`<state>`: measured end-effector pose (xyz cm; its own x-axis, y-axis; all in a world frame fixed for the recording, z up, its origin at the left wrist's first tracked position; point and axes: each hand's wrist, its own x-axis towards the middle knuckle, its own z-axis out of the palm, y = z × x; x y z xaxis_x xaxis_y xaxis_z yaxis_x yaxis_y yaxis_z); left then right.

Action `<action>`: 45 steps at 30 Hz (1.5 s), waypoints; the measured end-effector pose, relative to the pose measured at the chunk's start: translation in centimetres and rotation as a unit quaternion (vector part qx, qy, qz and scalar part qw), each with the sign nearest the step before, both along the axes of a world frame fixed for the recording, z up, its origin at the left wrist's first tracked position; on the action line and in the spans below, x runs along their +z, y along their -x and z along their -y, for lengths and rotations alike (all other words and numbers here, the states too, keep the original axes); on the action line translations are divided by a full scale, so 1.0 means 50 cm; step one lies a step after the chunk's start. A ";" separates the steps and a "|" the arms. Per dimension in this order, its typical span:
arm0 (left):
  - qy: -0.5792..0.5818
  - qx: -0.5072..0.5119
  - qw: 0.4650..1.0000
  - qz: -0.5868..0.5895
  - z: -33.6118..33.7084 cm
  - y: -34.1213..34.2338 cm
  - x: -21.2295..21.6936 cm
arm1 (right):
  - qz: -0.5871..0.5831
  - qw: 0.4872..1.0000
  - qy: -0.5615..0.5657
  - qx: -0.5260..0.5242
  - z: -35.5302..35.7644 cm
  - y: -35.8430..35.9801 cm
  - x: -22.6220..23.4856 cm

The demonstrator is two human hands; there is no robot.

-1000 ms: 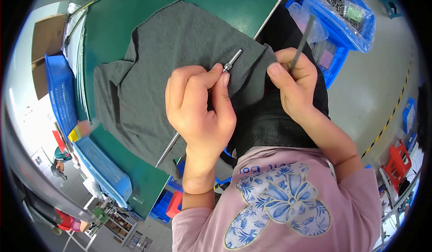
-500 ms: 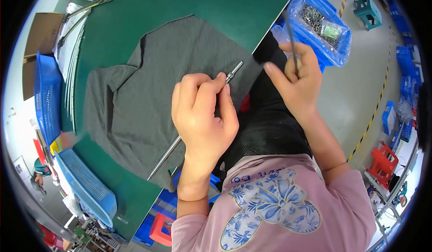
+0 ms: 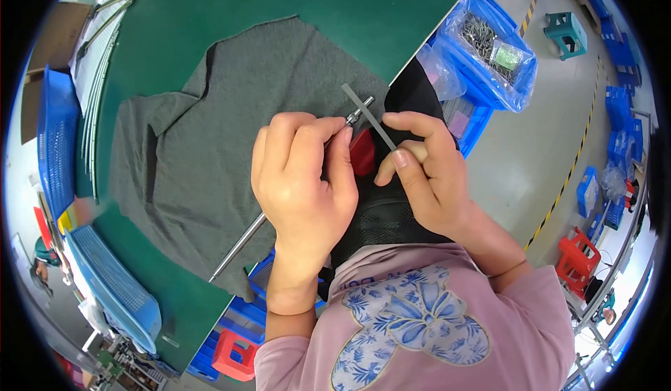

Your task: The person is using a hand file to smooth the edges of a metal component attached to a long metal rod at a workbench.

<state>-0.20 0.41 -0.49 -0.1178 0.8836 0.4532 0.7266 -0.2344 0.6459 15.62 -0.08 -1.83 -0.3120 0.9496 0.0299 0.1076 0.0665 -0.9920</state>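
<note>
My left hand [image 3: 300, 178] is closed round a slim shiny metal rod [image 3: 239, 247], thumb and fingers pinching it close to its stepped upper end. The rod slants from lower left to upper right above a dark grey cloth [image 3: 224, 125]; its middle is hidden by the hand. In my right hand [image 3: 433, 181], thumb and fingers grip a thin flat grey strip that looks like a file [image 3: 369, 117]. The file crosses the rod's stepped end; whether they touch, I cannot tell. A red object [image 3: 362, 153] shows between my hands.
The cloth lies on a green table [image 3: 335, 13]. Blue baskets [image 3: 115, 279] line its left side, near long thin rods [image 3: 94, 122]. At the right edge stands a blue bin [image 3: 521, 87] with many small metal parts in plastic. Stools [image 3: 567, 36] stand on the floor.
My right hand has moved left and down toward the rod, and the file has swung over its stepped end. The left hand still grips the rod. The whole view has shifted slightly.
</note>
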 end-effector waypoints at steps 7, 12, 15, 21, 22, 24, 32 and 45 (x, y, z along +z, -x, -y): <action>-0.017 -0.017 1.000 -0.015 -0.002 0.006 0.004 | -0.021 0.999 -0.028 0.017 -0.007 0.003 -0.001; -0.021 -0.014 1.000 -0.010 -0.004 0.005 0.001 | -0.021 0.999 -0.023 0.024 -0.011 0.003 0.003; -0.019 -0.007 1.000 -0.006 -0.003 0.000 -0.001 | 0.011 0.999 -0.037 0.019 -0.012 0.002 0.011; -0.029 -0.003 0.999 -0.013 -0.003 0.000 -0.003 | 0.143 0.976 -0.162 -0.006 -0.015 -0.001 0.011; -0.032 -0.003 0.999 -0.013 -0.003 0.000 -0.004 | 0.167 0.966 -0.199 -0.007 -0.017 -0.002 0.012; -0.041 -0.005 0.999 -0.014 -0.004 0.001 -0.006 | 0.199 0.960 -0.197 0.011 -0.018 -0.005 0.026; -0.031 -0.001 0.999 -0.009 -0.002 -0.003 -0.002 | 0.259 0.927 -0.272 -0.022 0.004 -0.006 -0.001; -0.058 -0.004 0.998 -0.018 -0.003 -0.007 -0.005 | 0.316 0.918 -0.233 0.050 -0.006 -0.016 0.040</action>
<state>0.13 0.54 -0.74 -0.0924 0.8254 0.5570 0.7466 -0.3127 0.5872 16.44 0.21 0.19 -0.4915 0.8456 0.2082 0.6226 0.5084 -0.5949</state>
